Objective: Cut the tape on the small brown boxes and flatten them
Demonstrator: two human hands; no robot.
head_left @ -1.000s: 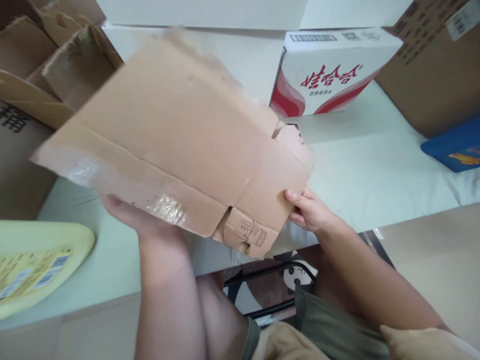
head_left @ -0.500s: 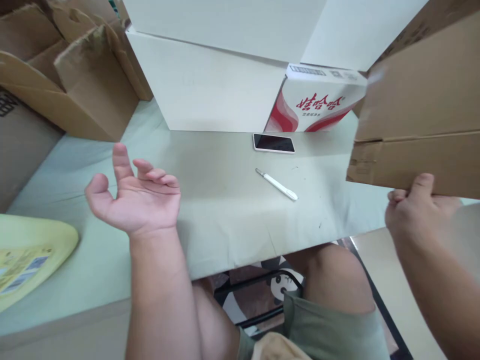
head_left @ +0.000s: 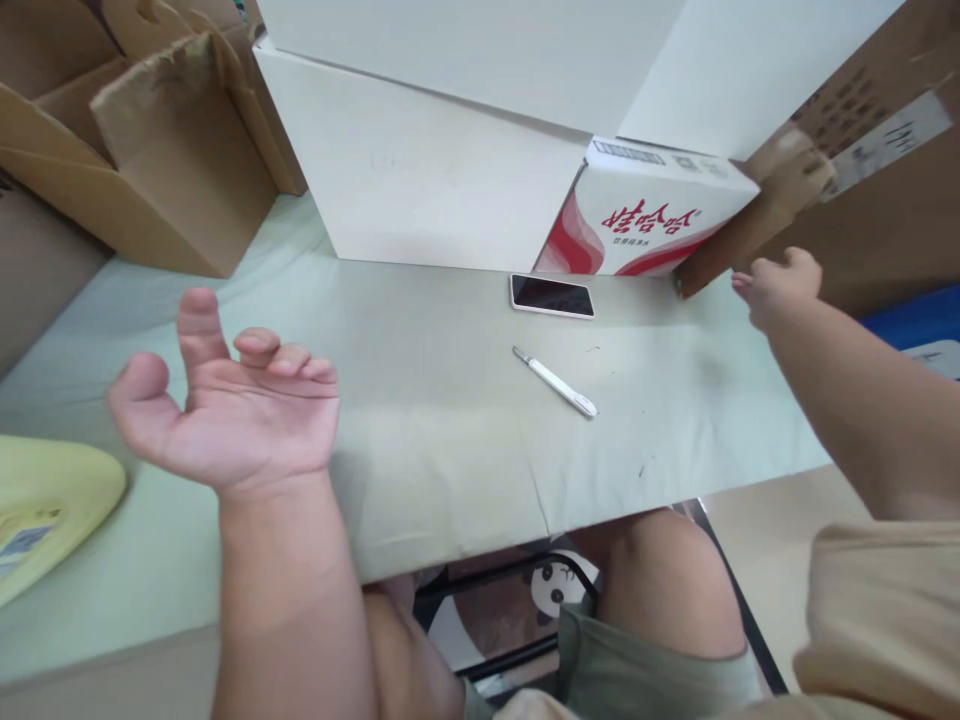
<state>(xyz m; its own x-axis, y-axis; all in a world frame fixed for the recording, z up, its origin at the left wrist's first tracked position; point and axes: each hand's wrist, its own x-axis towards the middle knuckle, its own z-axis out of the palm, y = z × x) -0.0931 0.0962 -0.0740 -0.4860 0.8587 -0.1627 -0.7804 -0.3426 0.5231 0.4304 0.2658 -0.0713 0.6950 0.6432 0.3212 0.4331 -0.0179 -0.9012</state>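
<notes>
My left hand (head_left: 247, 410) is raised above the table's left side, palm up, fingers apart and holding nothing. On the right, my right hand (head_left: 784, 287) reaches out with its fingers partly spread and nothing visible in them. Just beyond it, a brown cardboard piece (head_left: 739, 232) stands on edge beside a white and red carton (head_left: 649, 222). A phone (head_left: 553, 296) with a dark screen lies in front of that carton. Nearer to me is a white pen-shaped knife (head_left: 556, 383), its metal tip pointing away to the left.
Large white boxes (head_left: 427, 165) stand along the back. An open brown cardboard box (head_left: 161, 180) is at the far left, with a yellow-green bottle (head_left: 56, 500) lying below it. A big brown carton (head_left: 892, 190) and something blue (head_left: 922, 318) are at right. Pale green cloth (head_left: 450, 430) covers the table.
My right hand has moved away from me and let go of the cardboard, which now stands by the white and red carton. My left hand remains open, slightly further left in view.
</notes>
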